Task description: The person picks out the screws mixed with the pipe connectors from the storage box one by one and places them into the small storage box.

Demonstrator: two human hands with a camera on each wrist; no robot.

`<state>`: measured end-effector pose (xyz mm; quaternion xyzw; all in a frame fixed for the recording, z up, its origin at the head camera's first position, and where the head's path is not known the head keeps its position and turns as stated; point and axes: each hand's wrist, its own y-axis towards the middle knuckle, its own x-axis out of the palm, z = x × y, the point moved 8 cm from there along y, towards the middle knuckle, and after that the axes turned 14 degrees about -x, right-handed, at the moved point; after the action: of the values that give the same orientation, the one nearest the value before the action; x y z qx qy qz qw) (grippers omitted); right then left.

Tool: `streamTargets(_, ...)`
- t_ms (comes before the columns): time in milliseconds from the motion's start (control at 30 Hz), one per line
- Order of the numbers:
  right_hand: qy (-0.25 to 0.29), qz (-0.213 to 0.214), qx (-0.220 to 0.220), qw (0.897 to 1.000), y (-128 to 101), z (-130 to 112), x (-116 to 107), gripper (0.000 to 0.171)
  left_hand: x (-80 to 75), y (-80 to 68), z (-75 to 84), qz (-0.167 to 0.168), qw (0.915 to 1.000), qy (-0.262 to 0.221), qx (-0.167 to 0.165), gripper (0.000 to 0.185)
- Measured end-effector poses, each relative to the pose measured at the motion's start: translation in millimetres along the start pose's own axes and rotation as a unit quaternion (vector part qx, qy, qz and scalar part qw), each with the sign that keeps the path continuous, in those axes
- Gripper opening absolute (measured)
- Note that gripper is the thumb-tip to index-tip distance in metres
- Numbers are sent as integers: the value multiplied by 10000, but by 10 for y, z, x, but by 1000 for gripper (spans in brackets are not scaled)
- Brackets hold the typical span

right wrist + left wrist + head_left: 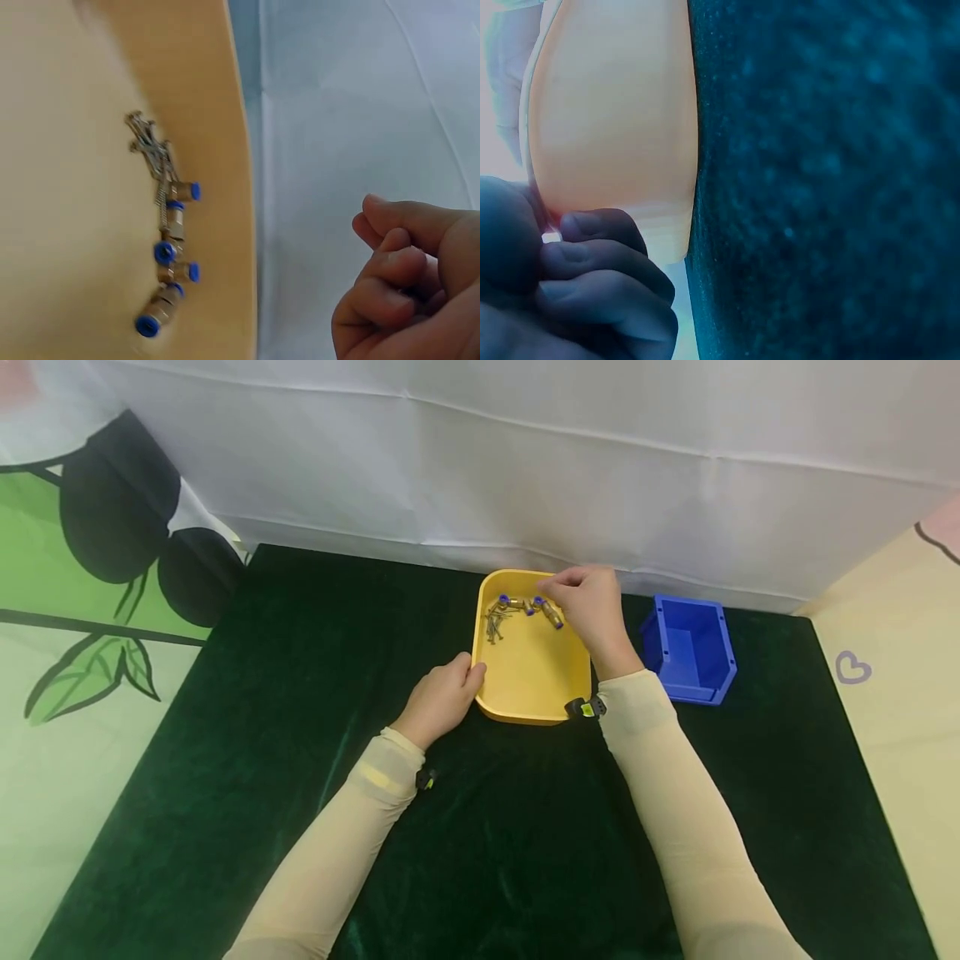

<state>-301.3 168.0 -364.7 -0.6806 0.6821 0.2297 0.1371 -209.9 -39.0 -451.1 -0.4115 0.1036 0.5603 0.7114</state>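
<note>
Probably light, the stiff-looking rectangular yellow plastic tray (525, 683) suits my left hand (438, 697) gripping its edge at eight o'clock. My right hand (596, 617) curls, seemingly empty, at two

Lightly wrinkled cream sleeves (678, 802) end in snug cuffs (637, 700) beside small black devices (576, 708), each seemingly marked yellow-green.

- Head: from above, forward and down, wide over the tray (532, 668) and surface (225, 735).
- Left wrist: very close, sideways at the tray's outer wall.
- Right wrist: close, into the tray; shares its fittings (160, 309) with head.
</note>
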Motion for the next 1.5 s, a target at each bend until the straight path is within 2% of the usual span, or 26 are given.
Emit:
streamTargets(200, 231, -208, 18, 9995, 51, 36, 178, 31, -10, 3, -15, -2, 10000, -19, -24, 32)
streamTargets(333, 445, -230, 86, 9987, 81, 54, 256, 28, 10, -4, -46, -27, 10000, -55, -42, 31)
streamTargets(467, 433, -317, 173, 9984, 116, 73, 340, 25, 18, -12, -62, -17, 10000, -50, 19, 32)
streamTargets(633, 370, -633, 437, 9963, 142, 110, 468, 25, 15, -18, -48, -11, 9999, -105, 121, 33)
streamTargets(767, 56, -757, 432, 9962, 155, 148, 527, 22, 27, -19, -45, -6, 9999, -114, 115, 33)
streamTargets(933, -443, -765, 213, 9959, 150, 209, 571, 22, 58, -12, -35, -22, 9999, -59, 119, 32)
streamTargets(1100, -722, -840, 64, 9938, 121, 255, 642, 21, 77, -19, -33, -44, 9999, -59, 93, 32)
streamTargets(1300, -1281, -1178, -25, 9847, 122, 280, 751, 18, 65, -30, -40, -68, 9999, -125, 85, 33)
streamTargets(1500, -1432, -1577, 243, 9767, 124, 341, 845, 20, 64, -22, -33, -80, 9999, -82, -5, 33)
